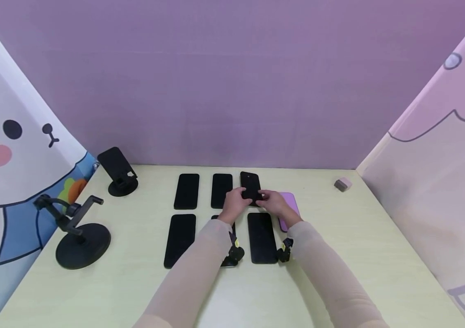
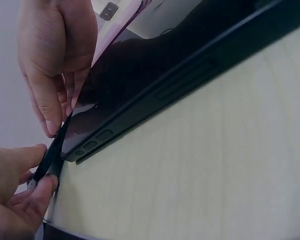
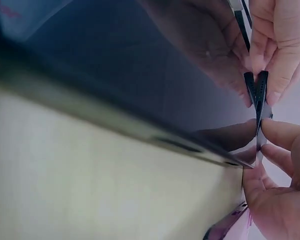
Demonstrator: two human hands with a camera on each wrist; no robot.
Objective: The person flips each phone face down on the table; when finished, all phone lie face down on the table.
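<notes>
Pinching opposite edges, left hand (image 1: 234,204) and right hand (image 1: 276,204) hold black phone (image 1: 251,186) between them.

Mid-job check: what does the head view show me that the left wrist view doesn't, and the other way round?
Only the head view shows the front stand and back stand, both black, at the left.

Only the left wrist view shows side buttons clearly, on the edge of the near phone.

Both show the left hand and right hand gripping the held phone, plus the pale table.
</notes>
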